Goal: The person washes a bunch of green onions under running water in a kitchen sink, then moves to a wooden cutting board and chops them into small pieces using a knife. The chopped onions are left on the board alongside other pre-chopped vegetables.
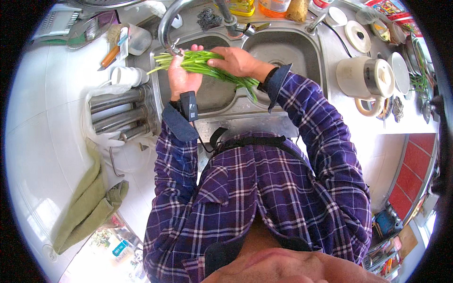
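Observation:
A bunch of long green stalks (201,62), leafy at one end, lies across both hands above the left basin (212,95) of a steel double sink. My left hand (184,78) supports the pale cut ends from below, close to the spout of the chrome faucet (168,26). Over the leafy part, my right hand (235,62) closes around the bunch from above, near the divider between the basins. The leaf tips hang over that divider. Whether water runs from the spout cannot be told.
Right of the sink stand a cream electric kettle (357,76), a white bowl (400,72) and a round lid (357,36). Bottles and a steel scourer (208,18) line the back. To the left are a wooden-handled knife (110,56), a white cup (124,76) and metal pipes (118,120).

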A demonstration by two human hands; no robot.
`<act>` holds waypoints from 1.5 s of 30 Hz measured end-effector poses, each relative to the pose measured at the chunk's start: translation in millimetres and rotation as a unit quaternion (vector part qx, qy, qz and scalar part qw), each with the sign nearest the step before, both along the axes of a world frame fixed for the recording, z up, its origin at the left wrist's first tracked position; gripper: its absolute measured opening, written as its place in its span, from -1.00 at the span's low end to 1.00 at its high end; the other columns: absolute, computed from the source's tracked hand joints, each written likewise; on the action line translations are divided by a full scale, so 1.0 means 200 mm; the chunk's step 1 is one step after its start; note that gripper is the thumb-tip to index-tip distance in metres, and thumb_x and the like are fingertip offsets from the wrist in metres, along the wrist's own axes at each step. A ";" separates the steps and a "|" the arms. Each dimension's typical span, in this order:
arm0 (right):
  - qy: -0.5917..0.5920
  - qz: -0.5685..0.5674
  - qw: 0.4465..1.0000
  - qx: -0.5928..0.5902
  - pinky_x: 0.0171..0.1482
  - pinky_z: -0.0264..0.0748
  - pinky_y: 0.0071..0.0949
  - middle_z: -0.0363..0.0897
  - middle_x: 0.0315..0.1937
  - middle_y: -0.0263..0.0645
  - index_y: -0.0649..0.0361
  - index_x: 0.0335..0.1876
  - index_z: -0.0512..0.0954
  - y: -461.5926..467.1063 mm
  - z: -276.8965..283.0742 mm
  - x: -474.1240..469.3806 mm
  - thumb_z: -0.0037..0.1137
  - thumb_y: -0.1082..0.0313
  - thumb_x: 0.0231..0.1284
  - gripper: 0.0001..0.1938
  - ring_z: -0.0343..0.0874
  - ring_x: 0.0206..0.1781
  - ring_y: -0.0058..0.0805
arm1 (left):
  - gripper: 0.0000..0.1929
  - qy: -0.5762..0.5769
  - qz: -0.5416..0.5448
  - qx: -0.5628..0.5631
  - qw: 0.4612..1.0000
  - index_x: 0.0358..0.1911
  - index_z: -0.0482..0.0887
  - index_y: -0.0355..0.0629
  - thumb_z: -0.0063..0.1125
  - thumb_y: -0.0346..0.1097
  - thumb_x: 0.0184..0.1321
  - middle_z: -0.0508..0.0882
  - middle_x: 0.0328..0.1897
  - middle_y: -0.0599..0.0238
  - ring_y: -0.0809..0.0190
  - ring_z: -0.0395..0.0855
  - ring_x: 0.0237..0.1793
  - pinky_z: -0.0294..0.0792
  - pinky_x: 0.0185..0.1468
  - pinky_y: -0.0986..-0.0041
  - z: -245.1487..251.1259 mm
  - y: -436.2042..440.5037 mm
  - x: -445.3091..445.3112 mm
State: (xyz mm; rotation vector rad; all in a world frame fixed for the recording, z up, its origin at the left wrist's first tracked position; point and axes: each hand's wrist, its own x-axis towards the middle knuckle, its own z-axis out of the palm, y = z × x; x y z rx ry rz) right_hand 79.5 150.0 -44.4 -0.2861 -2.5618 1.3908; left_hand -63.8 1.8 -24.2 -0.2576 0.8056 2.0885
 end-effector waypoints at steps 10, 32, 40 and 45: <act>-0.171 0.098 0.935 -0.295 0.03 0.60 -0.34 0.72 -0.05 -0.16 0.36 0.22 0.62 0.13 0.07 -0.11 0.01 -0.21 0.59 -0.36 0.61 -0.07 -0.47 | -0.79 0.074 -0.056 0.054 0.994 0.06 0.57 -0.20 0.11 -0.25 0.53 0.68 0.13 0.11 -0.10 0.62 0.29 0.44 0.43 -0.06 0.04 -0.01 0.07; -0.130 0.064 0.938 -0.316 -0.06 0.60 -0.29 0.71 -0.30 -0.17 0.38 0.00 0.68 0.10 0.03 -0.07 0.06 -0.12 0.56 -0.45 0.62 -0.18 -0.44 | -0.80 0.038 -0.033 0.056 0.997 0.06 0.57 -0.24 0.19 -0.38 0.46 0.68 0.08 0.06 -0.07 0.65 0.24 0.48 0.39 0.05 0.09 0.00 0.04; -0.096 0.029 0.987 -0.125 0.13 0.60 -0.15 0.74 -0.01 0.09 0.34 0.22 0.61 0.06 0.09 -0.04 0.10 -0.18 0.51 -0.38 0.73 0.04 -0.08 | -0.84 0.105 0.017 -0.032 0.994 -0.04 0.59 -0.22 0.21 -0.32 0.47 0.71 -0.02 0.14 -0.03 0.69 0.11 0.49 0.33 0.05 0.07 0.04 0.00; 0.090 0.019 0.996 -0.018 0.24 0.57 -0.13 0.67 0.13 0.19 0.31 0.40 0.47 -0.03 0.06 0.01 0.13 -0.02 0.50 -0.41 0.67 0.20 0.10 | -0.84 0.086 0.036 -0.043 0.995 0.00 0.62 -0.21 0.24 -0.39 0.42 0.71 -0.05 0.18 0.02 0.69 0.06 0.50 0.31 0.10 0.06 0.02 -0.06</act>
